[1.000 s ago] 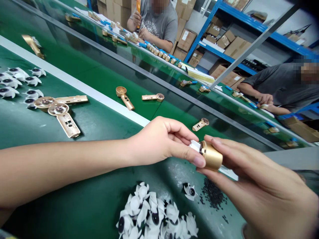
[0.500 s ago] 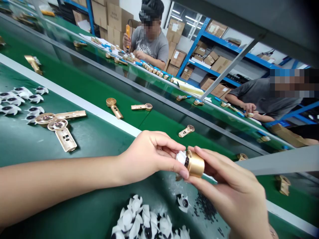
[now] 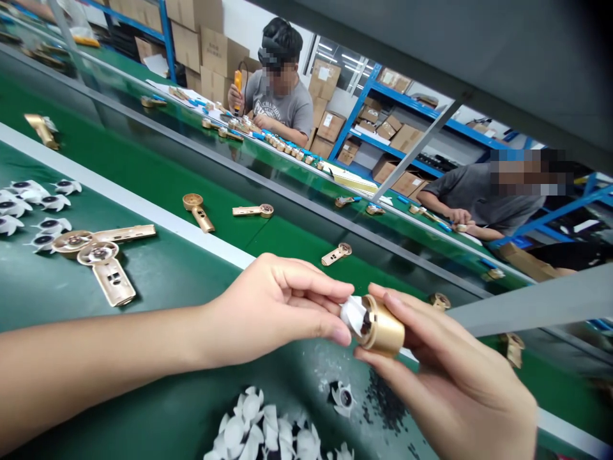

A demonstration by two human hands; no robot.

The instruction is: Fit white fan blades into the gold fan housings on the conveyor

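My right hand (image 3: 460, 364) grips a round gold housing (image 3: 387, 327) between thumb and fingers, its opening turned toward the left. Between the thumb and fingers of my left hand (image 3: 282, 306) is a white fan blade (image 3: 353, 315), right at the mouth of the housing. A dark part shows between blade and housing. Below my hands lies a pile of white fan blades (image 3: 261, 425), with a single blade (image 3: 343, 398) beside it and scattered small black pieces (image 3: 385, 399) to its right.
Two gold handled housings (image 3: 113, 281) lie at the left beside more white blades (image 3: 52, 225). Several gold parts (image 3: 198, 213) rest on the green belt (image 3: 158, 172). Two people sit across it. A grey metal bar (image 3: 536, 303) crosses at the right.
The housing has moved slightly right and away from my left fingers, and more of the white blade shows. The surroundings have shifted left in view.
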